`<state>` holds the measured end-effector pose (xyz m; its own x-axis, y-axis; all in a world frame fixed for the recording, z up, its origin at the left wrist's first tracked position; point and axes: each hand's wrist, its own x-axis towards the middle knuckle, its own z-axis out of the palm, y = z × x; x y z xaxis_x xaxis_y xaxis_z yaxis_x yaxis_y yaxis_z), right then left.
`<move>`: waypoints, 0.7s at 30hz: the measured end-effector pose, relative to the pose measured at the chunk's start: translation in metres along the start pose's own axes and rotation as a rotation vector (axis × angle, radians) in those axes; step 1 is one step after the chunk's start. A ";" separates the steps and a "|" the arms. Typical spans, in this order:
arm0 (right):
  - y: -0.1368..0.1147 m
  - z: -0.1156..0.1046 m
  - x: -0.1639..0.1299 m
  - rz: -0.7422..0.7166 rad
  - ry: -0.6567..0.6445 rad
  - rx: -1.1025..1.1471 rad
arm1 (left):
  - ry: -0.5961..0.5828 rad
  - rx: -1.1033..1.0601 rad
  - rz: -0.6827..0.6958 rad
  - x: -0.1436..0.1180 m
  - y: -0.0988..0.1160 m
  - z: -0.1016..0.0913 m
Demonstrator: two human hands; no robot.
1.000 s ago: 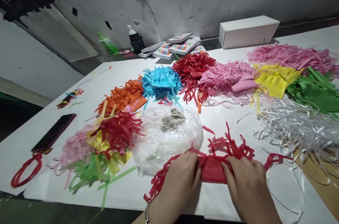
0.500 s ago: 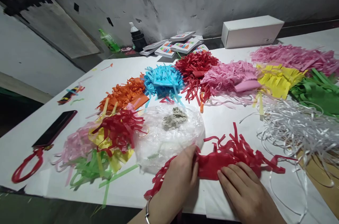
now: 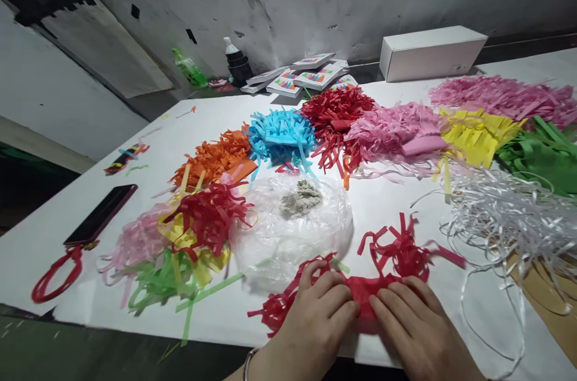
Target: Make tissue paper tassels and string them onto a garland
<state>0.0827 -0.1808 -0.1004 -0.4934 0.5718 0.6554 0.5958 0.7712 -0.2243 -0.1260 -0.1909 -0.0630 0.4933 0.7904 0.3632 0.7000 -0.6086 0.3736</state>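
A strip of red fringed tissue paper [image 3: 366, 304] lies across the table's near edge, its cut ends curling out on both sides. My left hand [image 3: 313, 321], with a bracelet at the wrist, is closed over the left part of its plain middle band. On the right part presses my right hand [image 3: 419, 327], fingers together and bent over the paper; both thumbs are hidden. Just beyond my hands sits a clear plastic bag [image 3: 265, 243] with a greyish-green crumpled lump [image 3: 302, 199] on it. Cut red fringe [image 3: 210, 213] lies left of the bag.
Fringed bundles in orange [image 3: 211, 158], blue [image 3: 282, 134], red [image 3: 338, 107], pink [image 3: 396, 128] and yellow [image 3: 480, 134] line the back. White ribbon [image 3: 509, 219] tangles at right. A phone [image 3: 101, 213] lies left; a white box [image 3: 430, 53] stands by the wall.
My left hand has shifted right and turned its knuckles up over the band, closer to my right hand. The fringe on the right has drawn in and bunched up. The view has shifted slightly.
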 end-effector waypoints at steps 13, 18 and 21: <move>0.003 -0.007 0.014 0.342 -0.091 -0.095 | -0.054 0.055 -0.313 0.001 0.000 -0.001; 0.009 -0.011 0.012 0.381 -0.137 -0.237 | -0.154 0.126 -0.379 0.008 -0.003 0.001; 0.003 -0.015 0.014 0.297 -0.047 -0.184 | -0.191 0.128 -0.390 0.011 -0.004 0.000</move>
<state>0.0870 -0.1746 -0.0815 -0.3076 0.7794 0.5459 0.8199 0.5082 -0.2636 -0.1234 -0.1801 -0.0602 0.2581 0.9649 0.0482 0.9048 -0.2589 0.3380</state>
